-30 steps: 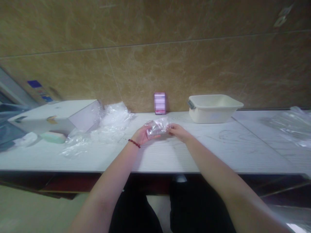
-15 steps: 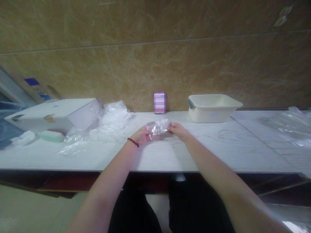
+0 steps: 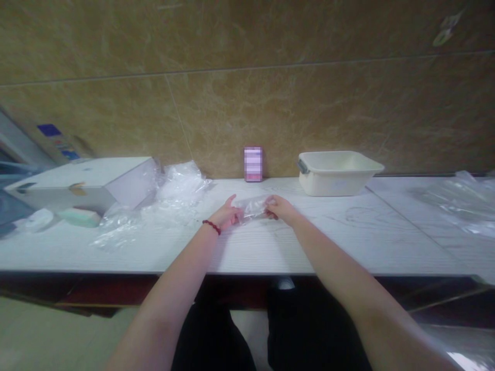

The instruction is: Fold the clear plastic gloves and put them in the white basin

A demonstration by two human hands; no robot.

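Over the middle of the white table [image 3: 251,252], just in front of the propped-up phone [image 3: 253,165], you have a crinkled piece of clear plastic [image 3: 253,207] stretched between your two hands. Your right hand [image 3: 281,209] grasps its right end, thumb and fingers closed together on it. Your left hand [image 3: 226,216], with a dark red beaded bracelet [image 3: 211,226] at the wrist, is at the other end: one digit points up and away from the plastic, while other fingers touch its edge, and I cannot tell whether they grip it. Whether anything lies inside the plastic is too blurred to tell. To your right, near the wall [image 3: 247,113], stands a cream tub [image 3: 336,183] with a grey handle on its left end. To your left, loose clear wrapping [image 3: 180,188] lies beside a white box [image 3: 81,178], with a pale green item [image 3: 80,217] in front of the box. Another heap of clear film [image 3: 464,201] lies at your far right
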